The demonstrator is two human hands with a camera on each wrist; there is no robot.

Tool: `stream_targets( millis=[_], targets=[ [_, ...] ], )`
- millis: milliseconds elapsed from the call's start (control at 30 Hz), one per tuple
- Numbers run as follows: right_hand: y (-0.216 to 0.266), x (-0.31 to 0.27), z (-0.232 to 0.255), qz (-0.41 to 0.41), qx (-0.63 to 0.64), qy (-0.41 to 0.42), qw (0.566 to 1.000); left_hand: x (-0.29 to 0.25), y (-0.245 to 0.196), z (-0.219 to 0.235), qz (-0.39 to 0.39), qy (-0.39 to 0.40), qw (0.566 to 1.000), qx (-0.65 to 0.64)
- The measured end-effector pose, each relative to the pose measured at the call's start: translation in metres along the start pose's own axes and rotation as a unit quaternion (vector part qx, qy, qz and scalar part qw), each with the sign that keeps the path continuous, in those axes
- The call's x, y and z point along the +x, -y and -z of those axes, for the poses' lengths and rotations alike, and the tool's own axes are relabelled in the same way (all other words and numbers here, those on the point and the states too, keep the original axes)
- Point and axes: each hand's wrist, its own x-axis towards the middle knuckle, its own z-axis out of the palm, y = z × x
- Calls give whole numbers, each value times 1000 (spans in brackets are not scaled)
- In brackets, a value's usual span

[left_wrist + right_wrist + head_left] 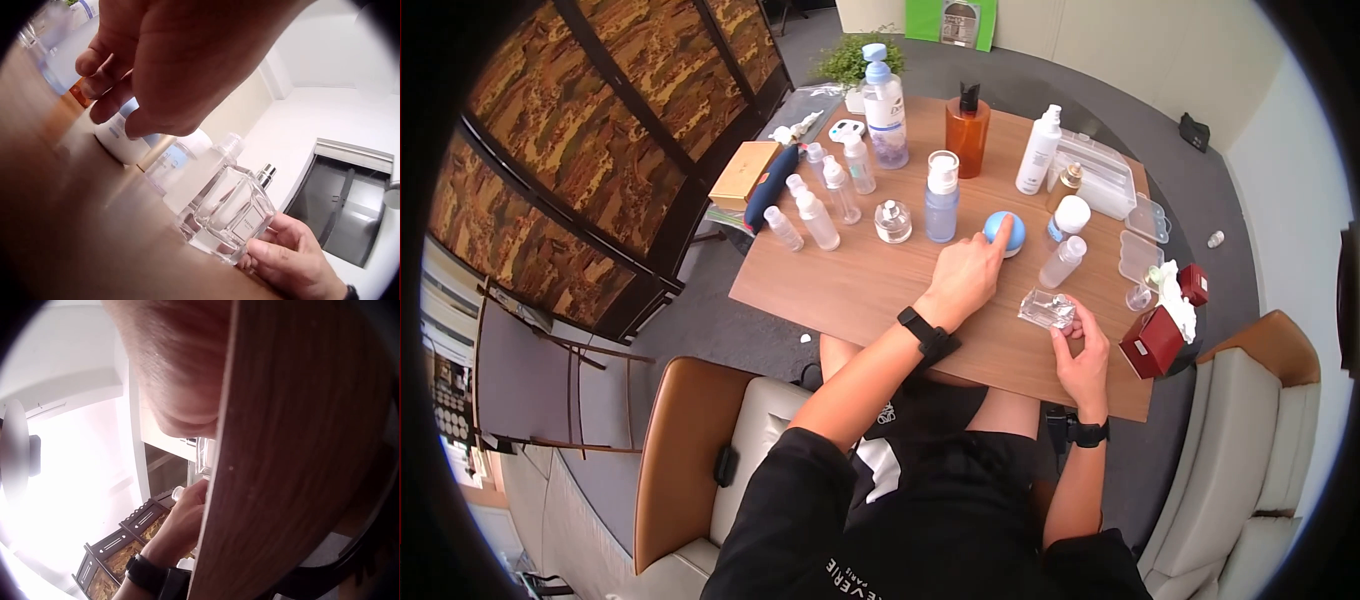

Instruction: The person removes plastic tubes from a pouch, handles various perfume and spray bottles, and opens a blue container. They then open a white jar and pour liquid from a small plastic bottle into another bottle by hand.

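Note:
My left hand [965,275] reaches across the table with its index finger extended onto the blue lid of a round white jar [1004,234]. In the left wrist view, the other fingers of this hand [169,69] hang bent beside the jar [125,140]. My right hand [1085,355] holds a clear rectangular glass bottle [1047,309] by its side near the front edge. The bottle [234,212] has a silver spray top and its base rests on the table, as the left wrist view shows. In the right wrist view the table edge hides most of the bottle.
Behind the jar stand a blue pump bottle [941,215], an amber bottle [966,138] and a white spray bottle [1038,150]. Several small clear bottles stand left, around a round glass bottle [893,222]. A frosted bottle [1062,262] and a red box [1151,342] are to the right.

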Motion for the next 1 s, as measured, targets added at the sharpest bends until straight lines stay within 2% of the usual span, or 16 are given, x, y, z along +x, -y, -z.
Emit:
stream_targets(
  millis=[33, 133, 233, 300, 333, 400, 433, 500, 567, 633, 667, 733, 833, 967, 1000],
  targets=[
    [-1, 0, 0, -5, -6, -2, 1000, -4, -1, 7, 2, -1, 1000, 3],
    [0, 1, 0, 1, 1, -6, 1000, -31, -2, 23, 27, -71, 990, -117],
    [-1, 0, 1, -2, 11, -8, 1000, -65, 22, 38, 81, -93, 991, -60],
    [1, 0, -1, -6, 23, -5, 1000, -77, 48, 43, 89, -153, 984, -16],
    [1, 0, -1, -4, 20, -7, 1000, -81, 60, 44, 89, -150, 985, -13],
    [0, 0, -1, 0, 17, -6, 1000, -79, 82, 45, 84, -204, 975, 2],
    [-1, -1, -1, -2, 16, -4, 1000, -76, 88, 44, 85, -203, 975, 3],
    [-1, 0, -1, -3, 14, -4, 1000, -65, 100, 41, 155, -167, 968, -105],
    [0, 0, 0, -7, 19, -2, 1000, -50, 111, 38, 148, -161, 971, -101],
    [-1, -1, 0, -6, 20, -3, 1000, -37, 123, 34, 96, -121, 987, -50],
    [-2, -1, 0, -4, 21, -3, 1000, -30, 128, 32, 94, -122, 987, -50],
    [-2, 0, -1, -4, 24, -7, 1000, -18, 134, 31, 150, -40, 985, -71],
    [-1, -1, -1, -4, 26, -11, 1000, -11, 136, 32, 170, -28, 981, -85],
    [-3, -1, -1, 3, 17, -14, 1000, -22, 122, 35, 165, -83, 980, -79],
    [-5, -1, -2, 0, 11, -16, 1000, -27, 116, 36, 129, -145, 980, -42]
  ],
)
